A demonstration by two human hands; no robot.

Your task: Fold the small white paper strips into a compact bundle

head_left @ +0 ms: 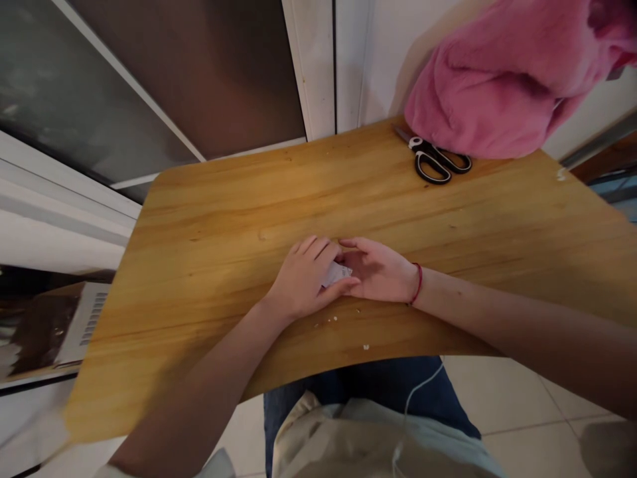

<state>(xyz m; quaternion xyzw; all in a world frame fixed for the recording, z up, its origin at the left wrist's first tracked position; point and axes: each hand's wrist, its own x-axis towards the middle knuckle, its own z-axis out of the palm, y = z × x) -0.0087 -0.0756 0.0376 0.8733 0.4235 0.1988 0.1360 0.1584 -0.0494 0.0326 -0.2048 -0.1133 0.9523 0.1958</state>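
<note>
At one o'clock from the hands, I log black-handled scissors (434,164) beside pink plush cloth (490,93); white crumbs (335,318) at six. Small white piece (336,273) sits between both hands, partly covered. Left hand (304,277), palm down, has fingers and thumb closed around it. Right hand (385,272) cups half-open, palm up; I cannot tell whether its hidden fingers touch.
</note>
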